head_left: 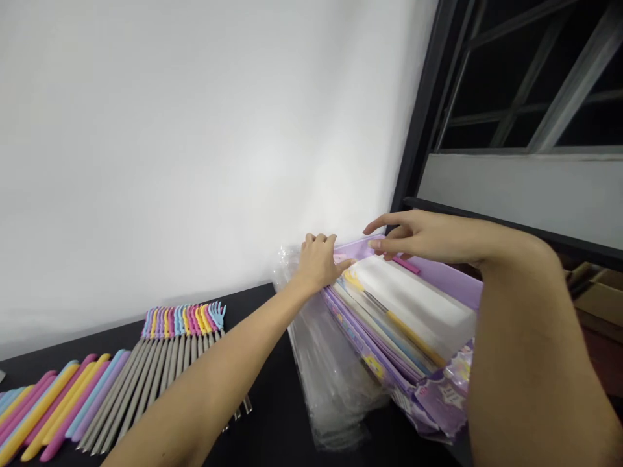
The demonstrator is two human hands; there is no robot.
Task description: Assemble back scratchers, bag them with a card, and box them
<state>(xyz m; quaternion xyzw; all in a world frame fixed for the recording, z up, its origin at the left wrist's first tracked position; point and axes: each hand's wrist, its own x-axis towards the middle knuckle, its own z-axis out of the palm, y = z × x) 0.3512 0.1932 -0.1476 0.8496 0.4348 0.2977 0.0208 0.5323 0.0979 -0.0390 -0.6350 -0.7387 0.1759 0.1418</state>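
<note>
Box with lilac walls (450, 277), open-topped, rests on a black surface (267, 421). Inside, a yellow-handled back scratcher (416, 338) lies alongside a white sheet (409, 292); clear plastic sleeves (331, 376) lie just beside the box. The left hand (316, 264) is over the far left corner, thumb spread from bent fingers; whether they clamp the rim cannot be told. The right hand (418, 235) is above the far right corner, thumb and forefinger apart, apparently holding nothing. Good handling likely means steadying the left corner while the right fingers avoid creasing the sheet.
</note>
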